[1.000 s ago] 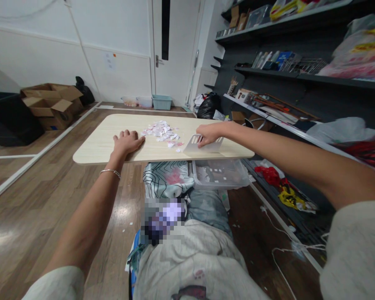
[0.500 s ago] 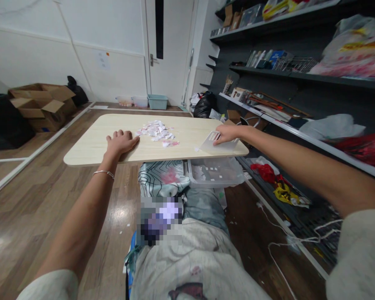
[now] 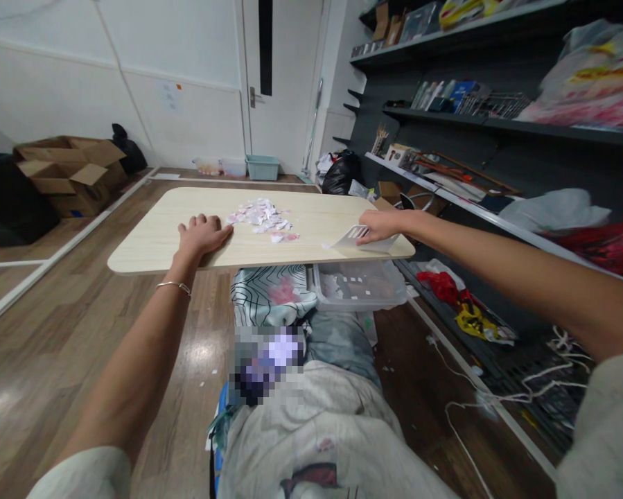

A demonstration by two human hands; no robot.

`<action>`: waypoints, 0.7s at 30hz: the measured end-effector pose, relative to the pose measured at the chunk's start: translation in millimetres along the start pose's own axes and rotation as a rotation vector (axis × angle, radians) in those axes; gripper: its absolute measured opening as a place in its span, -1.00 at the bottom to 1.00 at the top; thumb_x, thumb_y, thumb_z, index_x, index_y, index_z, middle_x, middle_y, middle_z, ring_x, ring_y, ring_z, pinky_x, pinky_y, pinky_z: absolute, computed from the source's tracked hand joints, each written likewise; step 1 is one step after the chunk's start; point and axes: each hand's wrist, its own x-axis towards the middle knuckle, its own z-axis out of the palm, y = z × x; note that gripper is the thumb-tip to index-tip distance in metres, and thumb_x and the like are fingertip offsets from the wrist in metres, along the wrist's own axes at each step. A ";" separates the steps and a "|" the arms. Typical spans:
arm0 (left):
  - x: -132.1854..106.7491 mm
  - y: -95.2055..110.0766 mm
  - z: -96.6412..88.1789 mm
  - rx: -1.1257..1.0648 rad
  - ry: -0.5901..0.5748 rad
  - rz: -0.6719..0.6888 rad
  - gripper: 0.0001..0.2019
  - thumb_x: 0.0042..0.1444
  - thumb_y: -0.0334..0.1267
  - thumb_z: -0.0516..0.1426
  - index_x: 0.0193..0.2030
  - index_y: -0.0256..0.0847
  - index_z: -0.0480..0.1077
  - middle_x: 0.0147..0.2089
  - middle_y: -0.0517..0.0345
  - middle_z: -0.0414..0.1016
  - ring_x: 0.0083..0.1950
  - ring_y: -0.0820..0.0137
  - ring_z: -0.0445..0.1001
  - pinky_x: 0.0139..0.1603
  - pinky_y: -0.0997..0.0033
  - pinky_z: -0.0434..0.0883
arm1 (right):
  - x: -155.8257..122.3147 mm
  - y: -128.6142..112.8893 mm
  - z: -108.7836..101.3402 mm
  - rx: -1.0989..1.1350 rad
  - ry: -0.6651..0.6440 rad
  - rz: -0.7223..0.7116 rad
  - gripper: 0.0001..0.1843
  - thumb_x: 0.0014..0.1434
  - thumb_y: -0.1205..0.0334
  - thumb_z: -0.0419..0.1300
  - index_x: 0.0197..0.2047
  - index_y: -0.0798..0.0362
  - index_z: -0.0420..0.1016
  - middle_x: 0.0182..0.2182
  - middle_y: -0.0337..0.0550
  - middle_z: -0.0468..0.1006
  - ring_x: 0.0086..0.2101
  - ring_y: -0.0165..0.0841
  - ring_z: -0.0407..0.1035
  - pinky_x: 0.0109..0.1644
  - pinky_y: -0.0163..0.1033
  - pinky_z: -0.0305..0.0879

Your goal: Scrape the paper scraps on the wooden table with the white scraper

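A light wooden table [image 3: 155, 239] stands in front of me. On its middle lies a heap of small white and pink paper scraps [image 3: 262, 216]. My left hand [image 3: 202, 234] rests flat on the tabletop just left of the heap, fingers spread. My right hand [image 3: 381, 225] is closed on a pale flat plastic scraper with slots [image 3: 353, 237], which lies low on the table's right near corner, apart from the heap.
A clear plastic bin [image 3: 360, 284] with a few scraps sits under the table's right edge. Dark shelves [image 3: 477, 125] full of clutter run along the right. Cardboard boxes [image 3: 72, 170] stand far left. Loose cables [image 3: 498, 402] lie on the wood floor.
My right hand drew the scraper rightward from beside the heap to the table's right corner, then tipped it flatter. My left hand stayed in place.
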 end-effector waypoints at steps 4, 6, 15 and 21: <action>-0.7 0.8 -0.9 0.006 0.001 0.004 -0.28 0.54 0.20 -0.11 0.43 -0.21 0.62 0.59 -0.59 0.50 0.64 -0.39 0.38 0.65 -0.52 0.27 | -12.2 2.3 4.5 0.032 -0.015 -0.018 -0.55 0.47 -0.01 0.53 0.08 0.28 0.87 -0.03 0.36 0.84 -0.12 -0.03 0.68 -0.01 -0.07 0.44; -0.9 1.0 -0.6 0.009 0.004 0.003 -0.28 0.54 0.20 -0.10 0.43 -0.22 0.62 0.59 -0.59 0.50 0.64 -0.39 0.38 0.64 -0.52 0.27 | -14.9 4.4 6.8 0.055 -0.019 -0.024 -0.57 0.46 -0.03 0.55 0.04 0.24 0.88 -0.08 0.30 0.84 -0.14 -0.03 0.68 -0.01 -0.07 0.45; -1.0 0.9 0.1 0.043 0.000 0.009 -0.25 0.54 0.20 -0.12 0.45 -0.26 0.62 0.59 -0.59 0.50 0.64 -0.39 0.39 0.63 -0.49 0.30 | -17.0 7.3 12.9 -0.015 -0.017 -0.034 -0.33 0.44 -0.24 0.53 0.07 0.34 0.85 -0.01 0.35 0.84 -0.08 -0.01 0.71 0.02 -0.12 0.43; 0.0 1.6 -1.1 0.045 -0.014 0.000 -0.22 0.54 0.22 -0.14 0.46 -0.29 0.61 0.61 -0.61 0.47 0.65 -0.39 0.37 0.64 -0.48 0.30 | -15.1 7.3 10.3 0.068 -0.018 -0.035 -0.54 0.50 -0.05 0.50 -0.01 0.28 0.86 -0.12 0.20 0.85 -0.15 -0.10 0.68 -0.04 -0.18 0.39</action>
